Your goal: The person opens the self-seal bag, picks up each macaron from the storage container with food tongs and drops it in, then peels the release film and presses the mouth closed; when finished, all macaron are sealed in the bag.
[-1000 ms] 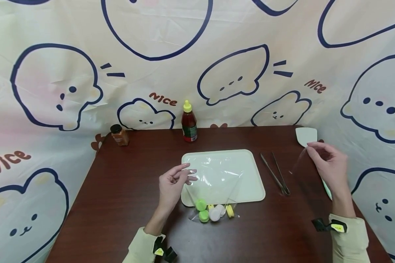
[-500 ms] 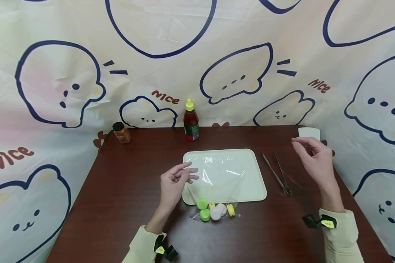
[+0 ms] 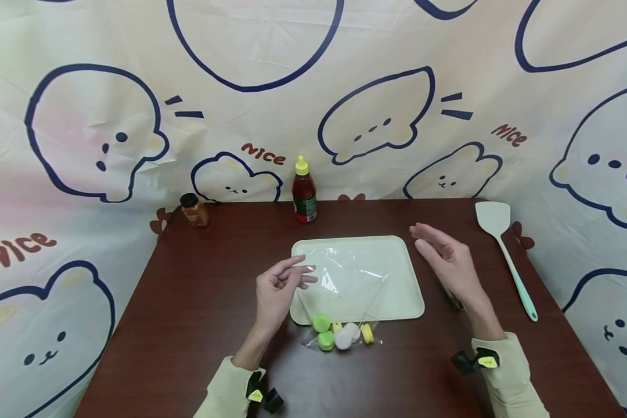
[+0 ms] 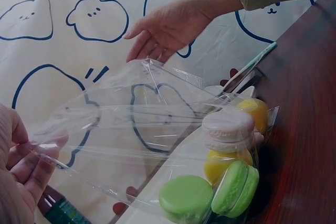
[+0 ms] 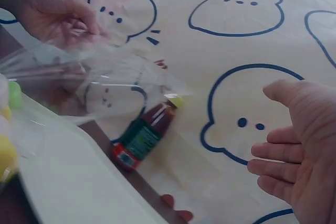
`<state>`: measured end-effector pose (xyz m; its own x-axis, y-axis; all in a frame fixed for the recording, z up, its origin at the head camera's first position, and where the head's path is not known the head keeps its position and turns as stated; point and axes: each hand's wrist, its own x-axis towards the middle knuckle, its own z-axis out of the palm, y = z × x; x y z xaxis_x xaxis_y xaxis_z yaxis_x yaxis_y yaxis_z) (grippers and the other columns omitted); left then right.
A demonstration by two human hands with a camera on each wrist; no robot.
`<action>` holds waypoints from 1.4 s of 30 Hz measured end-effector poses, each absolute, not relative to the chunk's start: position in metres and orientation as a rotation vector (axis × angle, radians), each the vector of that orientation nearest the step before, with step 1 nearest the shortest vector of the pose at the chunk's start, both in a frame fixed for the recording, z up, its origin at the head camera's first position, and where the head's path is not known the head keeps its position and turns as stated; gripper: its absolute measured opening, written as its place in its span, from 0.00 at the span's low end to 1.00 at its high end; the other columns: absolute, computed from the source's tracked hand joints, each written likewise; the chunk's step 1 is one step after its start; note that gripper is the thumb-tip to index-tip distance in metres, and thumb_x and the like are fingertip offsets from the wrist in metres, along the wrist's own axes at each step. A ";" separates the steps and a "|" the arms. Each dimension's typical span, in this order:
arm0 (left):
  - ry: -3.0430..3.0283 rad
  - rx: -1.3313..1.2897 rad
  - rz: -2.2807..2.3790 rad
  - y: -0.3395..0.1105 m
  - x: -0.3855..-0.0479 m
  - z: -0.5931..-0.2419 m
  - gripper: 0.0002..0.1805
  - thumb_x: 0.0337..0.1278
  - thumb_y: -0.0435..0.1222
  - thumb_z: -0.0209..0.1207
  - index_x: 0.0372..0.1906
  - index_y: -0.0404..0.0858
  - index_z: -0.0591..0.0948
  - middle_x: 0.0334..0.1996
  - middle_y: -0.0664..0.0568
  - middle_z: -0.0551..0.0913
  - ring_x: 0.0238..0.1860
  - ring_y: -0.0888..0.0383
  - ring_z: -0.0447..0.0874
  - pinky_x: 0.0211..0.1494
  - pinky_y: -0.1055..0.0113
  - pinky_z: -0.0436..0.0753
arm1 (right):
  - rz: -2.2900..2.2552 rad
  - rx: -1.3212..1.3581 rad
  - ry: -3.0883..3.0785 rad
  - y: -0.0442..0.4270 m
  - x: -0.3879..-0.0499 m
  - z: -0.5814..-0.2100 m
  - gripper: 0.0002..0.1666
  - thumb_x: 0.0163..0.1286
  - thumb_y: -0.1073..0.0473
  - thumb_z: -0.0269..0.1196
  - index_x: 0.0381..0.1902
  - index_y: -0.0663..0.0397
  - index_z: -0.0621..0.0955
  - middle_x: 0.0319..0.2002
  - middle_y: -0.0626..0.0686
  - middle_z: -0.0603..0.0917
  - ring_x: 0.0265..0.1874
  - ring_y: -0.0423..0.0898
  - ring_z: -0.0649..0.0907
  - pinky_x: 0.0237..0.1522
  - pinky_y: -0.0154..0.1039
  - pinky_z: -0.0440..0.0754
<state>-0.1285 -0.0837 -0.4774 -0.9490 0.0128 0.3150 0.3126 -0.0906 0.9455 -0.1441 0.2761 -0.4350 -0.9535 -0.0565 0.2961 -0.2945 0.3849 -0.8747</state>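
Note:
My left hand (image 3: 277,290) pinches the upper edge of a clear plastic bag (image 4: 115,124). The bag hangs over the front of a white tray (image 3: 410,302), with several macarons at its bottom: green ones (image 4: 185,199), a pale one (image 4: 228,124) and yellow ones (image 4: 254,113). My right hand (image 3: 451,264) hovers right of the tray, apart from the bag. Nothing shows between its fingers, which are extended in the right wrist view. Beneath that hand, metal tongs (image 3: 451,297) are mostly hidden.
A white spatula (image 3: 493,217) with a mint handle lies along the table's right side. At the back stand a red sauce bottle (image 3: 305,200) with a yellow cap and a brown jar (image 3: 195,212) with a black lid. A printed cloth wall borders the table.
My right hand has moved left from the spatula to above the tongs. A thin clear strip seen in it earlier is gone from its fingers, which have spread. My left hand keeps its place.

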 end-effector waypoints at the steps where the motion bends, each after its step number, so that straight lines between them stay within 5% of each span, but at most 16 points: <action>1: -1.966 -0.362 -2.151 -0.084 -0.129 -0.477 0.14 0.74 0.29 0.60 0.58 0.28 0.84 0.42 0.34 0.90 0.36 0.41 0.93 0.38 0.65 0.89 | 1.633 0.323 -2.436 0.273 -0.144 -0.439 0.26 0.81 0.55 0.61 0.72 0.53 0.76 0.66 0.57 0.83 0.66 0.48 0.81 0.58 0.24 0.77; 13: -1.934 -0.379 -2.166 -0.084 -0.129 -0.476 0.13 0.74 0.27 0.59 0.58 0.28 0.84 0.42 0.35 0.91 0.36 0.48 0.94 0.38 0.65 0.89 | 1.990 0.563 -2.462 0.235 -0.138 -0.466 0.22 0.81 0.59 0.60 0.67 0.62 0.80 0.58 0.58 0.87 0.58 0.44 0.87 0.62 0.31 0.78; 22: -1.993 -0.368 -2.141 -0.086 -0.131 -0.475 0.13 0.75 0.29 0.60 0.57 0.31 0.85 0.41 0.37 0.91 0.36 0.48 0.93 0.39 0.64 0.89 | 1.941 0.565 -2.460 0.222 -0.136 -0.474 0.15 0.81 0.60 0.61 0.56 0.63 0.86 0.40 0.54 0.93 0.42 0.50 0.92 0.52 0.39 0.84; 29: -2.082 -0.486 -2.061 -0.097 -0.138 -0.470 0.15 0.69 0.21 0.58 0.56 0.31 0.85 0.34 0.37 0.91 0.30 0.49 0.92 0.36 0.65 0.88 | 1.800 0.659 -2.413 0.222 -0.134 -0.465 0.10 0.78 0.68 0.61 0.49 0.69 0.87 0.31 0.55 0.91 0.32 0.47 0.91 0.38 0.38 0.87; 42: -2.236 -0.771 -2.067 -0.119 -0.153 -0.461 0.09 0.71 0.25 0.62 0.49 0.30 0.88 0.38 0.39 0.91 0.37 0.44 0.92 0.42 0.55 0.90 | 1.731 0.780 -2.440 0.233 -0.141 -0.458 0.12 0.76 0.68 0.63 0.51 0.54 0.89 0.34 0.50 0.92 0.38 0.46 0.90 0.43 0.38 0.86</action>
